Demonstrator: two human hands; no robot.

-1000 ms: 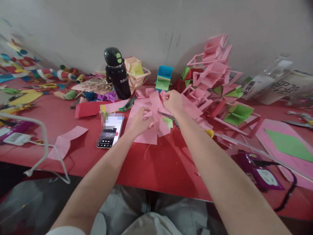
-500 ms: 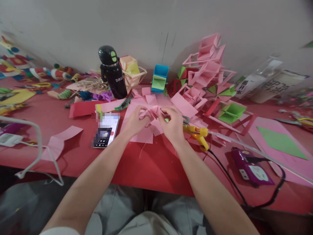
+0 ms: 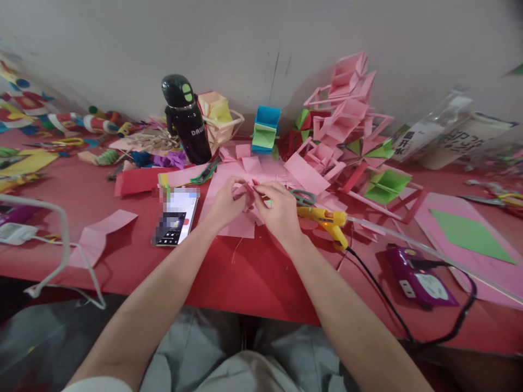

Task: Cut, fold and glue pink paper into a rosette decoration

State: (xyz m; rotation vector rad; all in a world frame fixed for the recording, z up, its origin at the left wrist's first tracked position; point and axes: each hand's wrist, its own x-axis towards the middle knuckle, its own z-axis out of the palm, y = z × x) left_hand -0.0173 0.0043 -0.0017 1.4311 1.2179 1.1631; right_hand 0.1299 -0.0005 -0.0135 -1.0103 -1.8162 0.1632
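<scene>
A small folded piece of pink paper (image 3: pixel 250 187) is pinched between both hands above the table. My left hand (image 3: pixel 229 201) is closed on its left side, and my right hand (image 3: pixel 278 208) grips its right edge with thumb and fingertips. The fingers cover much of the paper, so its full shape is hidden. Flat pink sheets (image 3: pixel 241 227) lie beneath the hands. Just right of my right hand are the handles of grey-green scissors (image 3: pixel 304 197) and a yellow hot glue gun (image 3: pixel 327 219) with a glue stick in its back.
Folded pink paper structures (image 3: pixel 347 117) are piled at the back right. A black bottle (image 3: pixel 188 128) and a blue-and-green paper box (image 3: pixel 265 130) stand behind the hands. On the left lies a phone (image 3: pixel 180 218); a purple power strip (image 3: pixel 420 280) sits at the right with a black cord.
My right hand has moved left, closer to my left hand. The folded pink paper, spread between the hands before, now shows narrower and turned more edge-on.
</scene>
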